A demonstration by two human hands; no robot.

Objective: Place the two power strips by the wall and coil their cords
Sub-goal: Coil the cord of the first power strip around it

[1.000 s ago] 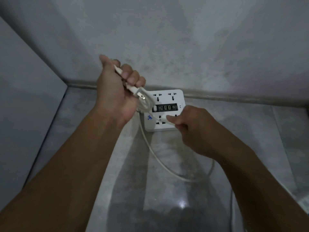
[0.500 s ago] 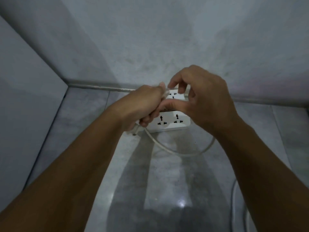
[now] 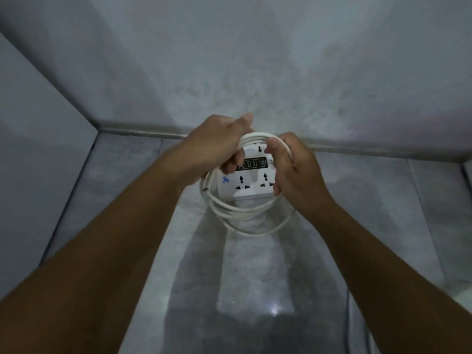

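A white square power strip [image 3: 251, 183] with a black display lies flat on the grey floor close to the back wall. Its white cord [image 3: 237, 213] is gathered into a ring of several loops held just above the strip. My left hand [image 3: 219, 146] grips the loops on the left and top side. On the right side of the ring, my right hand [image 3: 291, 167] pinches the cord. Only this one strip is in view.
A grey back wall [image 3: 255, 72] and a side wall [image 3: 30, 139] meet in a corner at the left. The tiled floor [image 3: 242, 277] is glossy. A thin dark cable [image 3: 348, 315] runs along the floor at the lower right.
The loose cord that trailed over the floor has been drawn up into a ring of loops. Both hands now hold that ring over the strip.
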